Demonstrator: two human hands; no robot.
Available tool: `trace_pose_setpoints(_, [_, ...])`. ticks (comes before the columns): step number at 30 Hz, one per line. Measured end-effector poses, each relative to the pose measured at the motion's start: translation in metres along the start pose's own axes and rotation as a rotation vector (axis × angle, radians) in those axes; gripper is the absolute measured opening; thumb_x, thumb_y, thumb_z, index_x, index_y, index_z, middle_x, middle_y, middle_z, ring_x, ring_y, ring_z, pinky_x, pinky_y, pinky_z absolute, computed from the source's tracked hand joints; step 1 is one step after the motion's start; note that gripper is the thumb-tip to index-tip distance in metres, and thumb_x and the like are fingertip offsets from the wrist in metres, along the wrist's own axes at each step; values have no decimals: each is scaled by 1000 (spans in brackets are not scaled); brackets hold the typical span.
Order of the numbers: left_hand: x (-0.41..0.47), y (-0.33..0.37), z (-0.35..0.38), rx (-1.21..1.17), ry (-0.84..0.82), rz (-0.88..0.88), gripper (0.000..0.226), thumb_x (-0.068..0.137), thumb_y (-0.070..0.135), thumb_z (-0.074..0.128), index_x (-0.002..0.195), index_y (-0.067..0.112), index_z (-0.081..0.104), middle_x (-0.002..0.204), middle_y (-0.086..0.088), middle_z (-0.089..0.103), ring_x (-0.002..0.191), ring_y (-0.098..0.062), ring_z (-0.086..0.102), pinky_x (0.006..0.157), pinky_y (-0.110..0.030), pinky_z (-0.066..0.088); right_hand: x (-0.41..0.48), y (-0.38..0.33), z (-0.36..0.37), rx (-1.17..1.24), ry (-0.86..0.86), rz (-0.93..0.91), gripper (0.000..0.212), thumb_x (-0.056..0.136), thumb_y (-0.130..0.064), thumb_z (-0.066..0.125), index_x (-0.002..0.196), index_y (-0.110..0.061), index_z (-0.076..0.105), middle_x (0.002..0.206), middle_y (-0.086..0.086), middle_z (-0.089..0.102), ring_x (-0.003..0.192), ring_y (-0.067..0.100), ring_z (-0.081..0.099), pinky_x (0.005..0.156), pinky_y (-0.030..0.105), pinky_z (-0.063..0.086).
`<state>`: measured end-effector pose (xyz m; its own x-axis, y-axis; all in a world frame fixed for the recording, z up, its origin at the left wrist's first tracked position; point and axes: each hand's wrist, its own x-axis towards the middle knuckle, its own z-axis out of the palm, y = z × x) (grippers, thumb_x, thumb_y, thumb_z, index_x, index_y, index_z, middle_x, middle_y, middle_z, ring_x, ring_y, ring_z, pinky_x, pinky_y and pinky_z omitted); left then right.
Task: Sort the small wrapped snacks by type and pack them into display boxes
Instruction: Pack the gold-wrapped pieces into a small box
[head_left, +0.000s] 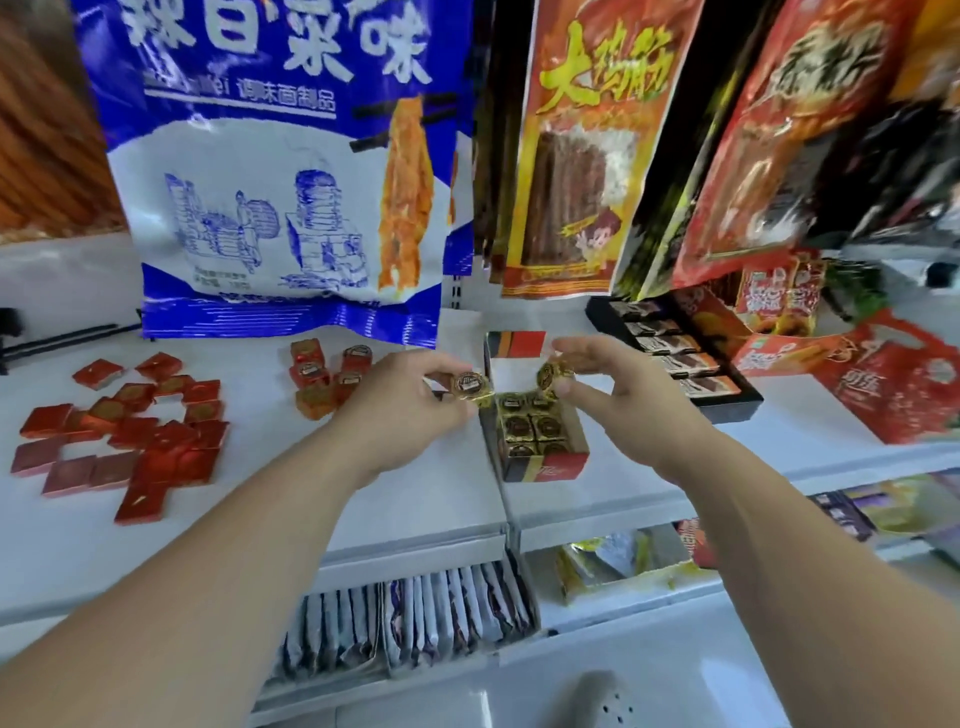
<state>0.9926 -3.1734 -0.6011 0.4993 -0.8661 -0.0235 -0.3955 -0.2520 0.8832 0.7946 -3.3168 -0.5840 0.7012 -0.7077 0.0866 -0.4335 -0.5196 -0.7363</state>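
A small open display box (540, 465) with a black, gold and red front stands on the white shelf, partly filled with gold-wrapped snacks (535, 426). My left hand (402, 400) pinches one gold-wrapped snack (471, 385) just left of the box. Over the box's far end, my right hand (618, 384) holds a second gold-wrapped snack (549, 374). Several red square wrapped snacks (124, 431) lie loose at the left. A small pile of orange-red wrapped snacks (324, 374) sits behind my left hand.
A black display box (727, 402) with rows of dark wrapped snacks stands to the right, beside red snack bags (893, 384). A large blue-and-white bag (280, 171) and red bags (576, 150) hang behind. Lower shelves hold packets (415, 623). The shelf edge (415, 540) runs below my forearms.
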Motion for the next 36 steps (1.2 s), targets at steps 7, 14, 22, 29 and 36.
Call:
trace_pose_setpoints(7, [23, 8, 29, 0, 35, 11, 37, 78, 15, 80, 111, 29, 69, 64, 11, 51, 55, -7, 47, 50, -21, 35, 9, 20, -10, 62, 112, 49, 35, 86, -29, 75, 118, -30, 62, 105, -19, 64, 97, -7, 61, 75, 10, 45])
trace_pose_setpoints(14, [37, 8, 39, 65, 115, 46, 41, 78, 19, 81, 115, 31, 68, 84, 14, 51, 66, -3, 46, 53, -10, 33, 23, 34, -4, 14, 103, 23, 37, 79, -24, 82, 113, -30, 67, 108, -13, 63, 91, 4, 64, 78, 27, 56])
trace_pose_setpoints(22, [47, 12, 48, 142, 197, 33, 44, 75, 26, 83, 116, 31, 68, 88, 14, 48, 77, -3, 47, 59, -19, 33, 41, 28, 13, -97, 185, -54, 37, 68, -29, 89, 93, -26, 62, 92, -16, 65, 82, -3, 60, 62, 10, 40])
trace_pose_setpoints(29, [55, 10, 54, 217, 155, 29, 43, 77, 26, 80, 118, 33, 67, 89, 8, 50, 87, -15, 53, 64, -26, 40, 43, 31, 15, -175, 182, -130, 41, 68, -30, 88, 103, -23, 67, 97, -12, 67, 83, 3, 58, 68, 11, 43])
trace_pose_setpoints(36, [61, 5, 56, 266, 143, 41, 47, 79, 26, 78, 123, 31, 64, 111, 0, 57, 101, -18, 56, 76, -30, 44, 45, 37, 16, -187, 164, -168, 53, 73, -33, 86, 122, -25, 67, 107, -11, 66, 82, 4, 55, 70, 12, 42])
